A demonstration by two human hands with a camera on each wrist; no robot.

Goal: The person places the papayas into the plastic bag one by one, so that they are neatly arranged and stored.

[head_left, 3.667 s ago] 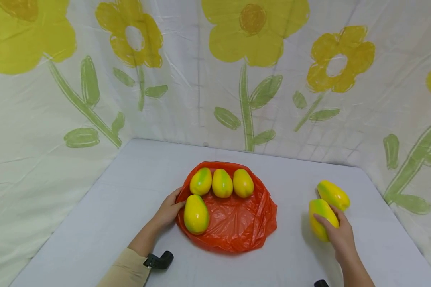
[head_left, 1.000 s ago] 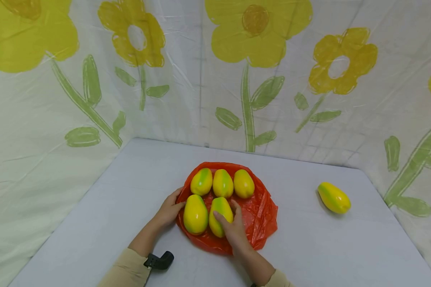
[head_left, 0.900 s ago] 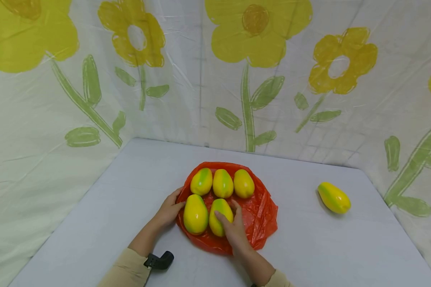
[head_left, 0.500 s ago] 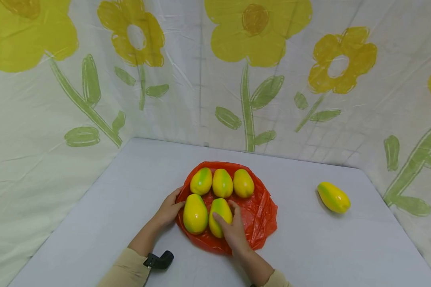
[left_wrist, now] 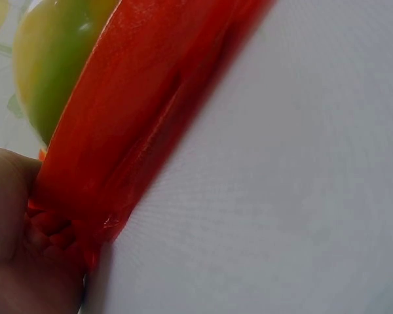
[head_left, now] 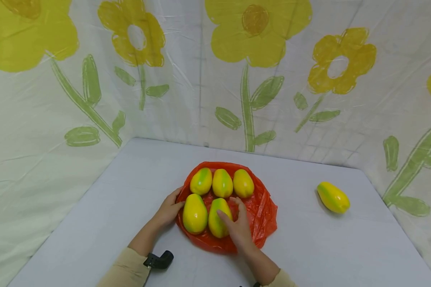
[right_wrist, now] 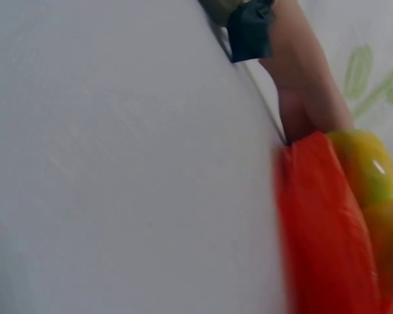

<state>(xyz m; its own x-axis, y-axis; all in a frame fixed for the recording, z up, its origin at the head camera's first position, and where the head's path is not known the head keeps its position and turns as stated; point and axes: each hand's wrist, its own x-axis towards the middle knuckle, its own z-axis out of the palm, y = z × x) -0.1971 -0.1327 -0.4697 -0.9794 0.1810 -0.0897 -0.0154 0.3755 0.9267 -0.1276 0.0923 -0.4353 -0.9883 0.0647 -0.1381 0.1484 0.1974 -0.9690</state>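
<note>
In the head view a red plastic bag (head_left: 263,223) lies spread on the table, its mouth wide. My left hand (head_left: 167,210) grips its left rim; the left wrist view shows the thumb (left_wrist: 10,170) over the bag's edge and fingers behind the red film. Inside, three yellow-green papayas stand in a back row, the middle one (head_left: 222,183) between two others. In front are a left papaya (head_left: 195,214) and a right papaya (head_left: 218,223). Over that right one my right hand (head_left: 241,228) hovers with loosened, spread fingers, thumb across its side. Whether the thumb touches it, I cannot tell.
Another papaya (head_left: 333,197) lies on its side on the white table (head_left: 301,255), well to the right of the bag. A white curtain (head_left: 183,99) with painted yellow flowers hangs behind the table. A black wrist camera (head_left: 159,260) sits on my left forearm.
My right hand took a papaya from the table's right side into the bag's front row. Over the last half second its fingers loosened and drew slightly right. The left hand stayed on the rim.
</note>
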